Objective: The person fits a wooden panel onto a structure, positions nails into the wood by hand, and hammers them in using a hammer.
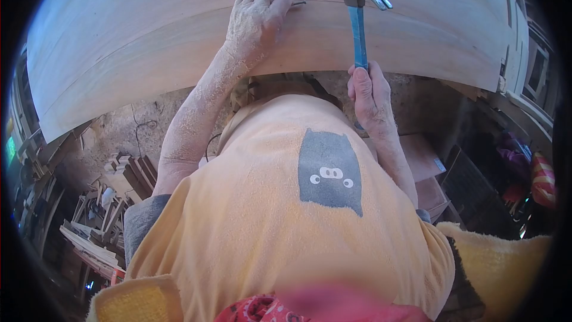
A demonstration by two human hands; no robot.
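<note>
Blue-handled, likely head-heavy, best held low: gripping hammer [358, 33] with right hand [372, 96] at panel's [149, 59] near edge, pinching nail [299, 3] with left hand [256, 19]

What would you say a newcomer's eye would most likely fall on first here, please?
Probably the claw hammer with its blue handle, held upright in the right hand against the broad, pale wooden panel. Next might be the dusty left hand on that panel, with a small dark nail-like piece by its thumb. The grey pig-faced print on the wearer's yellow-orange garment also stands out, just below the picture's middle.
</note>
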